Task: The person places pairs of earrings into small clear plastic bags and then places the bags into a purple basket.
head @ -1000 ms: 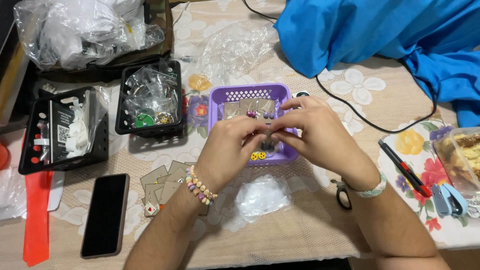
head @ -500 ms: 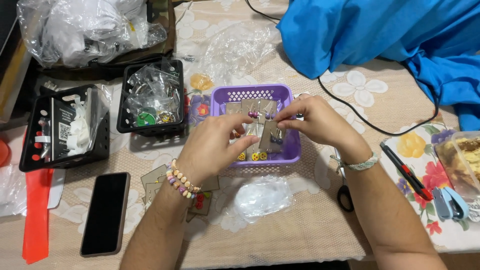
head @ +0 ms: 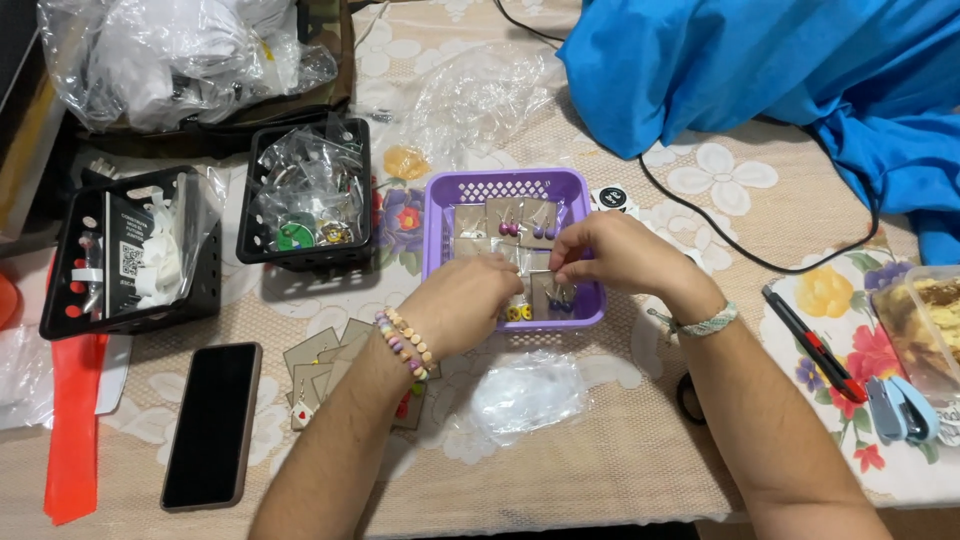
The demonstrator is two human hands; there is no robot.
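Note:
A purple plastic basket [head: 440, 200] sits mid-table with several earring cards in small clear bags inside. My left hand [head: 462, 305], a bead bracelet on its wrist, and my right hand [head: 618, 255], with a woven wristband, meet over the basket's near half. Between their fingertips they pinch a small clear bag with an earring card [head: 535, 272], low inside the basket. Loose brown earring cards [head: 320, 362] lie under my left forearm. A crumpled clear bag [head: 525, 393] lies in front of the basket.
Two black baskets [head: 305, 195] [head: 125, 250] of bagged items stand at the left, a black phone [head: 212, 422] and orange strip [head: 72, 425] near the front edge. Blue cloth [head: 760, 70] and a black cable [head: 740, 255] lie at the back right, with a red cutter [head: 812, 345] at the right.
Both hands moved down from above the basket's front rim into the basket, lowering the small bagged card with them. The view shifted slightly.

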